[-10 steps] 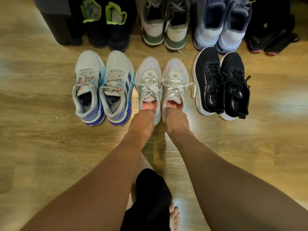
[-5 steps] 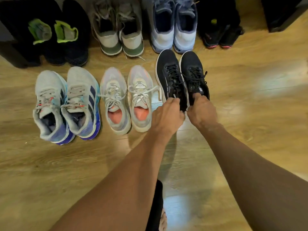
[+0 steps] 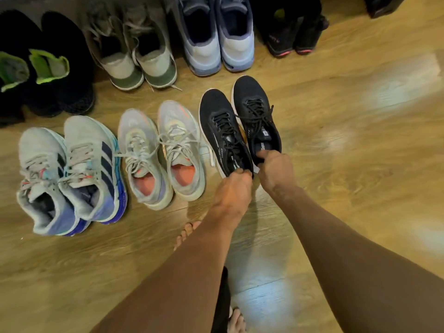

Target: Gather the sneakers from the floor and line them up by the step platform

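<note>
Two black sneakers with white soles stand side by side at the right end of the front row. My left hand [image 3: 234,188] pinches the heel of the left black sneaker [image 3: 221,126]. My right hand [image 3: 276,170] grips the heel collar of the right black sneaker [image 3: 252,104], thumb inside the opening. To their left stand a grey pair with coral insoles [image 3: 163,152] and a grey-and-blue striped pair [image 3: 72,174]. The step platform [image 3: 14,3] shows only as a dark mass at the far left.
A back row holds black shoes with neon green lining [image 3: 48,68], a grey-green pair [image 3: 134,51], a light blue pair [image 3: 216,37] and dark shoes with pink soles [image 3: 290,32]. Bare wooden floor [image 3: 360,140] lies to the right. My bare toes [image 3: 186,233] show below.
Both hands left the grey coral-lined pair and moved right to the black pair, taking hold of their heels. The black sneakers have shifted slightly, toes angled away.
</note>
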`<move>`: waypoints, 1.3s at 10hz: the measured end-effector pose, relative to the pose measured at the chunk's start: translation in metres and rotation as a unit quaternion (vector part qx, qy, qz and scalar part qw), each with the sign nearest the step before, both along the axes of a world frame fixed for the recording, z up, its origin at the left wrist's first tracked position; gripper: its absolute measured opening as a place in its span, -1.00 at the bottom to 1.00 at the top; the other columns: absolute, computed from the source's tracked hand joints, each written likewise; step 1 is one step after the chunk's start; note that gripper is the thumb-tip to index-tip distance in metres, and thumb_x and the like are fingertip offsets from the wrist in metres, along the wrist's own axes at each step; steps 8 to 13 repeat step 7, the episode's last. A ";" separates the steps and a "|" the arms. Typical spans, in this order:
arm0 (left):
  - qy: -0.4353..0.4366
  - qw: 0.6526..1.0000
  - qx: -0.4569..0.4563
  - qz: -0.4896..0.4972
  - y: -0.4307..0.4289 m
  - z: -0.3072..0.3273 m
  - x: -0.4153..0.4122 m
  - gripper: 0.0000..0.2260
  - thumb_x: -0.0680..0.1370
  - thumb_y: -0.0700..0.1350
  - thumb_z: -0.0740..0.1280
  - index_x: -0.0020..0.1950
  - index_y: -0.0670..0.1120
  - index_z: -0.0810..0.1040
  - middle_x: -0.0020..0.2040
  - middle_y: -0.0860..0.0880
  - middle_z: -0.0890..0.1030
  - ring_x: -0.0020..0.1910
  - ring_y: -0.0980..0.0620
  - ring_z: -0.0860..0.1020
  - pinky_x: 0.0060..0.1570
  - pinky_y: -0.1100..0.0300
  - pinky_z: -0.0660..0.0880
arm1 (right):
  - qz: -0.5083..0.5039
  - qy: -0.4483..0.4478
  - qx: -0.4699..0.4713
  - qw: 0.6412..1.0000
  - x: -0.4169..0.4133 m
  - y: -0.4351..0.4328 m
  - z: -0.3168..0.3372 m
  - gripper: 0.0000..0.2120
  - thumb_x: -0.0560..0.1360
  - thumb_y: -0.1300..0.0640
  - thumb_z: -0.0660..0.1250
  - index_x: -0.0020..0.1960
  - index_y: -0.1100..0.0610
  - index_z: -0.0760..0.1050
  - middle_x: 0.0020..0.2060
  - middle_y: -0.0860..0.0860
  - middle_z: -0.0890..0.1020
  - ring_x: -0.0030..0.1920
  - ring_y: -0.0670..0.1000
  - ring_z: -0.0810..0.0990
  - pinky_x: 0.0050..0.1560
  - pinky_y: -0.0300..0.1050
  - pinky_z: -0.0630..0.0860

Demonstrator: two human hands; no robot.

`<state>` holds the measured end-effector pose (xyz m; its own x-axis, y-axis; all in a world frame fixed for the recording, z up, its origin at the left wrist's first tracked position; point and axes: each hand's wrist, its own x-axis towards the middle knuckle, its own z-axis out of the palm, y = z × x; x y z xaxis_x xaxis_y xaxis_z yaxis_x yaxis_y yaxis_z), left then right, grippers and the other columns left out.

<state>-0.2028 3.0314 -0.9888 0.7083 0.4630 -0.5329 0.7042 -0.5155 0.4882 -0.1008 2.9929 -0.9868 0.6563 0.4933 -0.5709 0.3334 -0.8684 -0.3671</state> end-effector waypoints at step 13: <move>-0.013 0.996 -0.060 0.065 0.009 0.071 -0.007 -0.65 0.61 -0.12 0.21 0.40 -0.09 0.37 0.23 -0.17 0.54 0.16 -0.19 0.53 0.12 -0.06 0.50 | -0.010 0.038 -0.009 0.999 0.008 -0.006 0.061 -0.68 0.52 0.30 0.27 0.27 0.21 0.49 0.14 0.21 0.59 0.12 0.21 0.58 0.17 -0.01 0.51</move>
